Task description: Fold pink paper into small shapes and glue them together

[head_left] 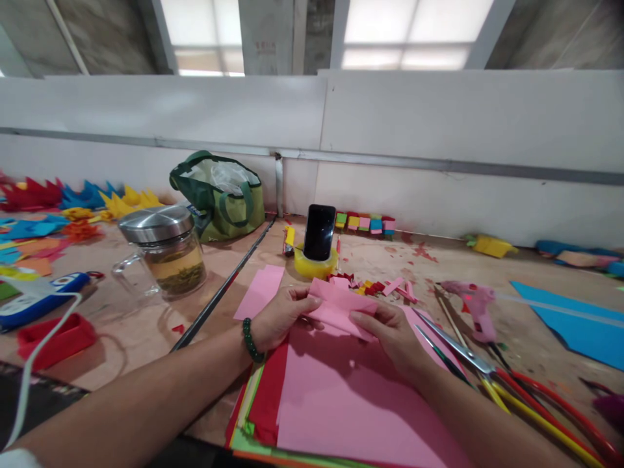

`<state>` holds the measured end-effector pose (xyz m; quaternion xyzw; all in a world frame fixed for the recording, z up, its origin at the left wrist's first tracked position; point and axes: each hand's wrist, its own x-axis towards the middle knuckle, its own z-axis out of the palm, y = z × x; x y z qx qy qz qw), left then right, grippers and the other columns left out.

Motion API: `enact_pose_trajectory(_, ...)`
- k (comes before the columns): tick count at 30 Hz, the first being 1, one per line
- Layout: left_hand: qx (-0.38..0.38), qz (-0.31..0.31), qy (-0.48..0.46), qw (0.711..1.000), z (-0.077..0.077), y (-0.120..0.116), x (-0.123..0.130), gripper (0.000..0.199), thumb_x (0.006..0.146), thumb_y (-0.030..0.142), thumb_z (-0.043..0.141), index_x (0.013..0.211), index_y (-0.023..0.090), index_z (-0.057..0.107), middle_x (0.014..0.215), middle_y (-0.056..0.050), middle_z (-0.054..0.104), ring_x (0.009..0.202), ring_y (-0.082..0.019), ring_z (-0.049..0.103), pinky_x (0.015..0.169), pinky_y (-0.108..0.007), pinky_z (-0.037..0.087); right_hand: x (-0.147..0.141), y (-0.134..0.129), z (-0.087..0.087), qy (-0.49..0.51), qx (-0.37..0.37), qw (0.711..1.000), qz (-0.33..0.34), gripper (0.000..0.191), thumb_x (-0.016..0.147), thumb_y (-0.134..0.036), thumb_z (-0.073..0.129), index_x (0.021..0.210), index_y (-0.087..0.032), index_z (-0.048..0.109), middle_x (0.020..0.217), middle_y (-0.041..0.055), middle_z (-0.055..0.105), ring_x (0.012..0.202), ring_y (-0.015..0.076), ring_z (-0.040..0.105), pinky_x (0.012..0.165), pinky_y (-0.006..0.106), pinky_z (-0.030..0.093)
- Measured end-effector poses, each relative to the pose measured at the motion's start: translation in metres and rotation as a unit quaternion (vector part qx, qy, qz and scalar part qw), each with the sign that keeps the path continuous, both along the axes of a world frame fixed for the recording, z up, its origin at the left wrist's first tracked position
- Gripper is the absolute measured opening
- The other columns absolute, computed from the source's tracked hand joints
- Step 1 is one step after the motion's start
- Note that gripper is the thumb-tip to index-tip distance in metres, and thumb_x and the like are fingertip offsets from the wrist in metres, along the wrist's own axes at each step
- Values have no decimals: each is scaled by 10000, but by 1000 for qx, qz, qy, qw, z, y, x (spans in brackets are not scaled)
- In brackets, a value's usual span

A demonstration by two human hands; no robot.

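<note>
Between my two hands is a folded piece of pink paper point(338, 305), with crease lines across it. My left hand point(287, 315) pinches its left end between thumb and fingers; a dark green bead bracelet circles that wrist. At the right end, my right hand point(385, 328) grips the paper with the thumb on top. Below both hands lies a large pink sheet point(336, 403) on a stack of coloured sheets, red and green among them. A smaller pink piece point(260, 291) rests on the table left of my left hand.
Red-and-yellow-handled scissors point(480, 361) and a pink glue gun point(475, 302) lie to the right, near a blue sheet point(580, 322). A phone point(319, 232) leans in a yellow tape roll point(316, 265). Leftward stand a glass tea mug point(170, 260) and a green bag point(229, 211).
</note>
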<state>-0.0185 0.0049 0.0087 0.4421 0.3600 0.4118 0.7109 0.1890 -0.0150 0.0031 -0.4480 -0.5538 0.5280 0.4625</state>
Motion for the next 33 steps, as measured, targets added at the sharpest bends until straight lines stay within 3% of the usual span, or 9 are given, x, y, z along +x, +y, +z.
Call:
enact_pose_trajectory(4, 14, -3, -5, 1000, -1, -2, 1, 277, 679, 283, 771, 869, 103, 681, 731, -20, 660, 498, -79, 630, 462, -131, 476, 0, 0, 1, 0, -40, 999, 4, 288, 686, -414, 775, 711, -135, 711, 563, 0, 624, 504, 103, 504, 516, 229, 401)
enact_pose_trajectory(10, -47, -60, -11, 997, -2, -6, 2, 373, 674, 343, 784, 928, 84, 697, 746, -75, 695, 577, -131, 664, 517, -175, 512, -1, -1, 4, 11, -55, 998, 12, 310, 635, -396, 810, 605, -143, 634, 537, -16, 606, 471, 88, 487, 457, 207, 372)
enact_pose_trajectory(15, -21, -42, 14, 999, -1, -7, 3, 286, 686, 269, 749, 894, 76, 712, 714, -71, 700, 552, -122, 654, 481, -159, 474, -4, 1, 4, 22, -93, 994, 46, 230, 682, -363, 768, 698, -139, 716, 545, 8, 649, 445, 95, 518, 434, 207, 408)
enact_pose_trajectory(18, -25, -19, 26, 999, 1, -4, 4, 201, 667, 164, 697, 848, 77, 713, 641, -41, 676, 499, -112, 643, 456, -151, 457, -5, 2, 4, 31, -53, 998, 11, 252, 647, -316, 779, 865, -190, 777, 695, 22, 715, 501, 109, 559, 461, 224, 460)
enact_pose_trajectory(22, -65, -16, 12, 998, 3, -1, 4, 280, 692, 127, 613, 958, 96, 694, 709, -57, 696, 520, -138, 673, 434, -156, 443, -5, -1, 4, -3, 1, 1000, 8, 252, 690, -311, 739, 921, -224, 786, 870, 51, 746, 545, 122, 593, 502, 254, 491)
enact_pose_trajectory(25, -84, -12, -10, 996, 6, -1, 2, 284, 715, 158, 588, 976, 100, 685, 746, -83, 713, 534, -140, 673, 482, -180, 479, -4, -4, 1, -31, 60, 997, 27, 252, 731, -259, 698, 968, -226, 778, 870, 55, 747, 542, 120, 586, 511, 257, 494)
enact_pose_trajectory(29, -87, -7, -50, 995, 7, -3, 2, 210, 710, 236, 599, 831, 95, 696, 715, -90, 708, 601, -143, 670, 568, -201, 510, -1, -4, -5, -65, 143, 987, 26, 255, 760, -233, 685, 1001, -243, 769, 822, 47, 734, 604, 145, 598, 548, 271, 517)
enact_pose_trajectory(33, -68, -7, -52, 996, 4, -5, 3, 137, 643, 173, 665, 758, 104, 689, 661, -61, 686, 612, -137, 651, 587, -202, 496, -1, -3, -9, -65, 152, 986, 4, 261, 763, -239, 700, 1016, -254, 763, 821, 47, 727, 639, 166, 610, 548, 279, 529)
